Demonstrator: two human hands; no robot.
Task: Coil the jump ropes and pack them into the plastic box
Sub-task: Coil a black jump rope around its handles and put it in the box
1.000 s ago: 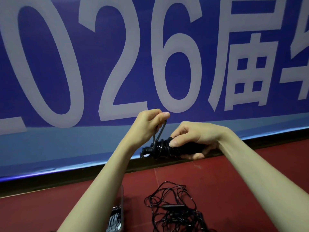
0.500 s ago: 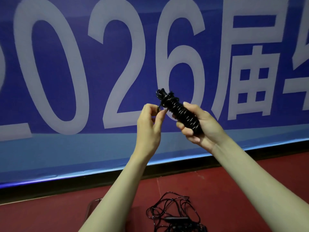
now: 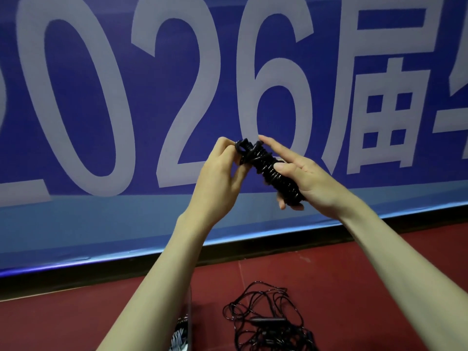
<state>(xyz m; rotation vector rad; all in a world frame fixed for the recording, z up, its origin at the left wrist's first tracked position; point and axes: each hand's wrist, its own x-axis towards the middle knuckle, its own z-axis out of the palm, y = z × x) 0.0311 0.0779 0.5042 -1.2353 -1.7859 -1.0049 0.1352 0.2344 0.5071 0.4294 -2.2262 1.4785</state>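
In the middle of the frame the person is holding a tightly wound bundle of glossy black jump rope [image 3: 269,171], slanting from upper left down to lower right, against the big blue banner with pale numerals [image 3: 101,97] that is filling the upper part of the picture. The right hand [image 3: 301,178] is gripping the lower end of the bundle: its thumb is pressing across the coils, its lower fingers are curling under them, and its forefinger is stretching out straight along the top. The left hand [image 3: 222,171] is pinching the upper end, fingertips together on what looks like the last loop or tail of cord; exactly which strand it is gripping is too small to tell.

This reads as the closing stage of coiling one rope, with the free end being tucked or tightened so the wraps are not slipping. The next move is likely calling for the left hand to be seating that end firmly while the right is keeping the coils from loosening, then carrying the bundle down to the clear plastic box [image 3: 188,323], of which only an edge is showing at the bottom of the frame, behind the left forearm. Its contents are mostly hidden.

Just right of that, at the bottom centre, a loose tangle of thin black cord with a slim handle [image 3: 268,323] is lying on the dark red floor [image 3: 354,274], apparently not yet coiled.
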